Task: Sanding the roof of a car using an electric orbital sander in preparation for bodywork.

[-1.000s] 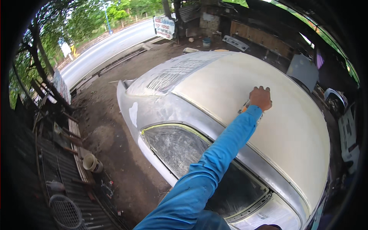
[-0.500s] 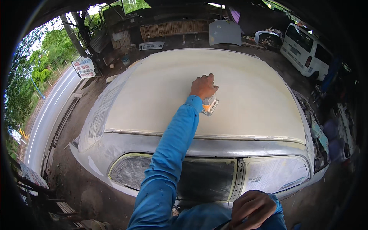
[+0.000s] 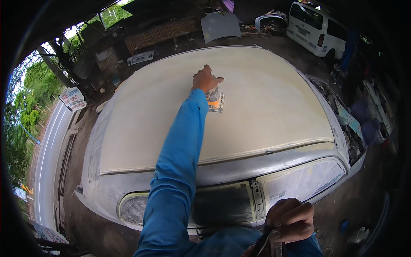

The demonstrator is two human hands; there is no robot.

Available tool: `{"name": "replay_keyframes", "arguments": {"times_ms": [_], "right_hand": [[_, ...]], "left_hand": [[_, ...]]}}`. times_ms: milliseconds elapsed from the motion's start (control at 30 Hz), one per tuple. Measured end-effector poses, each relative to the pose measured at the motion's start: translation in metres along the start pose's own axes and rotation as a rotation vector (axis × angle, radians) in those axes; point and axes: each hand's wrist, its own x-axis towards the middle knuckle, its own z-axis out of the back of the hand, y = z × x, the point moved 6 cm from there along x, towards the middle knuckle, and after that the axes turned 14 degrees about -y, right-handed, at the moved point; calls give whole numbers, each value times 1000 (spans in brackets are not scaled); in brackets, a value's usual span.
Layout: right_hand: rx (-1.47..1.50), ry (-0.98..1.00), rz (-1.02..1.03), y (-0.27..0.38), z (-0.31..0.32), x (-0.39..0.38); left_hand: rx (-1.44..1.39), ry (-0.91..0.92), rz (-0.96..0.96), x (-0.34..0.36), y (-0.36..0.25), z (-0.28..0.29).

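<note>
My left hand [image 3: 206,80] is closed over the top of an orange and grey power sander [image 3: 213,103], with my left arm stretched far out. The sander's square base rests on the pale cream roof [image 3: 265,107] of a car, near the middle. My fingers cover most of the tool's upper body. Close to me at the lower right, my right hand [image 3: 293,219] is curled into a fist near the car's side windows. A narrow, pale strip shows below that fist, but I cannot make out what it is.
Masking covers the side windows [image 3: 299,180]. A grey hood panel [image 3: 220,28] leans beyond the car, and a white van [image 3: 317,30] is parked at the far right. Loose car parts [image 3: 349,120] lie beside the car's right end. A road [image 3: 51,158] runs along the left.
My view has shifted, so the car appears turned and lower left. My left hand has moved the sander farther across the roof. My right fist has risen slightly.
</note>
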Motion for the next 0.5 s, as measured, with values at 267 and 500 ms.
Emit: {"name": "replay_keyframes", "arguments": {"times_ms": [267,500], "right_hand": [[-82,-103,73,-26,27,22],[-119,-203,136,-48,34,31]], "left_hand": [[-21,191,73,13,-17,-15],[36,122,-47,32,-12,-23]]}}
